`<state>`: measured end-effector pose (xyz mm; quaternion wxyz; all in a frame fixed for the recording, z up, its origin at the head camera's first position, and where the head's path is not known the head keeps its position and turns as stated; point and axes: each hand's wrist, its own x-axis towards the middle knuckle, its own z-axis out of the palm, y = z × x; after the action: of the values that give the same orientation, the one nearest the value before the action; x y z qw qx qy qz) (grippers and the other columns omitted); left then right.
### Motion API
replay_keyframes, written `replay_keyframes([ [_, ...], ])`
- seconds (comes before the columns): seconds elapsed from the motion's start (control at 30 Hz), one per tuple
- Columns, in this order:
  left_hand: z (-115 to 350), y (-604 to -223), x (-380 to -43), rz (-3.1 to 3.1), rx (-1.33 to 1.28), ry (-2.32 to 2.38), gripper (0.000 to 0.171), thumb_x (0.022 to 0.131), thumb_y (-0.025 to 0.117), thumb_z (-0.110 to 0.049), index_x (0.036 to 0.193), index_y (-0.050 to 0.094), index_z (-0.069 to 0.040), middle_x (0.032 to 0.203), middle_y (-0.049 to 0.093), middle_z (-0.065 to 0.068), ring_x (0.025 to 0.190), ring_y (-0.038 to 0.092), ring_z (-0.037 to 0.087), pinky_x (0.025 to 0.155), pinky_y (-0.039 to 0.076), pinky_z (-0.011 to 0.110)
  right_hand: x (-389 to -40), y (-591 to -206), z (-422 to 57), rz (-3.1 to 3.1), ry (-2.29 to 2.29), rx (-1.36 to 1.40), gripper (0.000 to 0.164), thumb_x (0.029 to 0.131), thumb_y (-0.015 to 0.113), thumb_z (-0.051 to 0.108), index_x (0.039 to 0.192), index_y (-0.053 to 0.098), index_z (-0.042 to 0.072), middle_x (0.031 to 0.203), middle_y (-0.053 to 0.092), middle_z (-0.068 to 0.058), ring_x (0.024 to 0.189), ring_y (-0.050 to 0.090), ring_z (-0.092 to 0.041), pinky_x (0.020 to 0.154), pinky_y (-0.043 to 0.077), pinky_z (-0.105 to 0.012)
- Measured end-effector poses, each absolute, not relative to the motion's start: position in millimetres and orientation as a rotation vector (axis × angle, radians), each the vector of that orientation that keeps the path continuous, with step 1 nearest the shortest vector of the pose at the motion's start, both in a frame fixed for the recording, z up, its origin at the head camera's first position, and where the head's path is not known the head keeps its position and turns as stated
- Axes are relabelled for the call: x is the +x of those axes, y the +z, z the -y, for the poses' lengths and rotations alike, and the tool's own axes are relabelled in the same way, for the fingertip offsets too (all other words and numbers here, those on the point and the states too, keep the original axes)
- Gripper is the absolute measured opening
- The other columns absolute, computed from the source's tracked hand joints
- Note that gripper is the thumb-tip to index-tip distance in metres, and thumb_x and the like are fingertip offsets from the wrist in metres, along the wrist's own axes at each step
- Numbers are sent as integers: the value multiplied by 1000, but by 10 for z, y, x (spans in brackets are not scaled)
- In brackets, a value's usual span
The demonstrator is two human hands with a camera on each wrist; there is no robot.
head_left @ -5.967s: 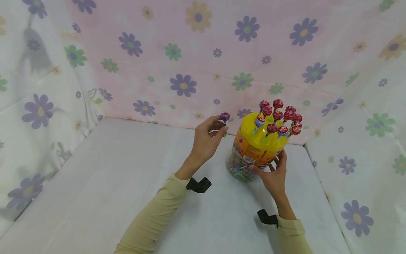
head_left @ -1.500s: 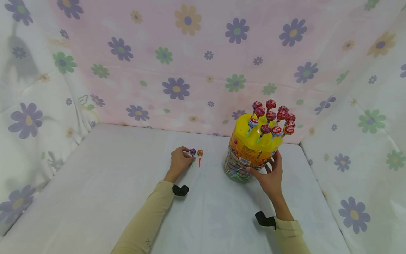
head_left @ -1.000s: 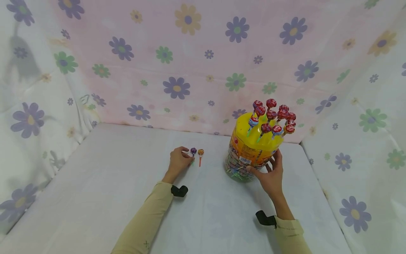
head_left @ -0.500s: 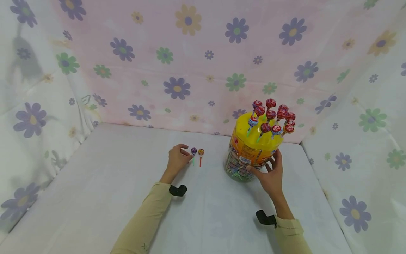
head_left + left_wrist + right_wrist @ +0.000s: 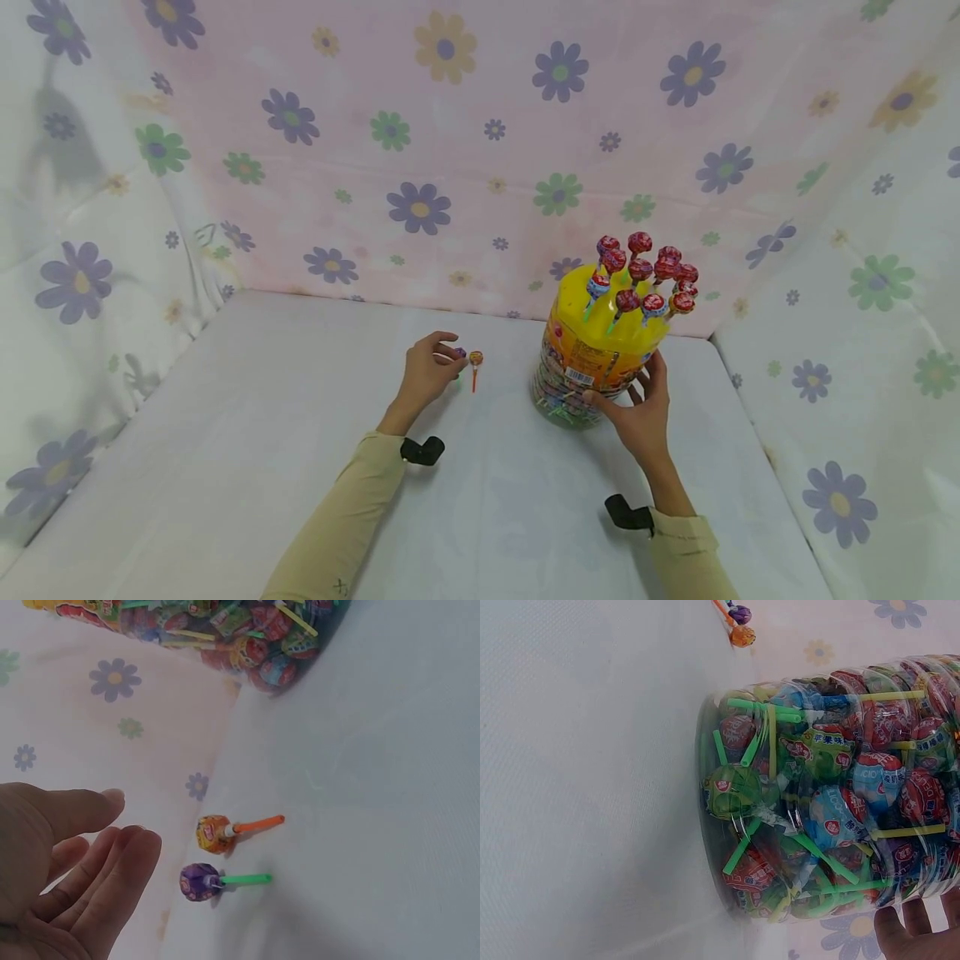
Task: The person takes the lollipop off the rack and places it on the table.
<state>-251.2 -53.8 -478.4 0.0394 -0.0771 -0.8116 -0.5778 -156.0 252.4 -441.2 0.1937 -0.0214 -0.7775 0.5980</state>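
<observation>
My left hand [image 5: 427, 371] hovers over the table with nothing between its thumb and fingers, which stand apart in the left wrist view. Just beyond it lie two wrapped lollipops side by side: a purple one [image 5: 200, 882] on a green stick and an orange one [image 5: 214, 834] on an orange stick. In the head view the left hand partly hides the purple one. My right hand [image 5: 641, 417] holds the side of a large clear lollipop jar [image 5: 577, 375], its thumb at the front. Several red and blue lollipops [image 5: 641, 271] stand upright in the jar's yellow lid [image 5: 592, 329].
White cloth covers the table [image 5: 300, 467]. Flowered fabric [image 5: 465, 167] rises behind it and on both sides. More lollipops [image 5: 832, 817] fill the jar, seen through its clear wall.
Six seconds ago my left hand held the purple lollipop up beside the jar. It has since set it down next to the orange one, let go and lifted slightly. The right hand keeps its hold.
</observation>
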Motion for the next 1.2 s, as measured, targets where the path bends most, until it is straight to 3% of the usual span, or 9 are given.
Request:
replay_keyframes([
  [0.23, 487, -4683, -2485, 2448, -307, -1807, 37, 89, 73, 3, 125, 63, 4, 95, 72, 20, 77, 74, 29, 62, 62, 28, -1529, -4387, -2513, 2178, 1671, -42, 97, 83, 81, -3, 159, 22, 8, 158, 34, -15, 143, 38, -38, 119, 30, -61],
  [0.47, 427, -4569, -2434, 2402, -371, -1869, 42, 88, 78, -3, 127, 62, 3, 96, 72, 21, 84, 73, 39, 67, 63, 30, -1510, -4358, -2504, 2201, 1662, -61, 96, 84, 81, -1, 159, 22, 8, 158, 34, -16, 143, 38, -38, 119, 30, -61],
  [0.73, 380, -4498, -2395, 2390, -445, -1810, 41, 88, 77, -1, 126, 63, 1, 95, 73, 18, 82, 75, 30, 70, 63, 34, -1507, -4364, -2512, 2212, 1674, -75, 96, 84, 81, -1, 159, 21, 8, 158, 34, -16, 143, 38, -37, 120, 30, -59],
  [1.2, 257, -4260, -2321, 2294, -595, -1798, 39, 89, 76, -1, 125, 63, 3, 94, 71, 20, 80, 74, 33, 65, 63, 31, -1524, -4357, -2513, 2219, 1667, -61, 97, 84, 80, -1, 159, 20, 6, 158, 34, -17, 144, 37, -39, 119, 31, -60],
])
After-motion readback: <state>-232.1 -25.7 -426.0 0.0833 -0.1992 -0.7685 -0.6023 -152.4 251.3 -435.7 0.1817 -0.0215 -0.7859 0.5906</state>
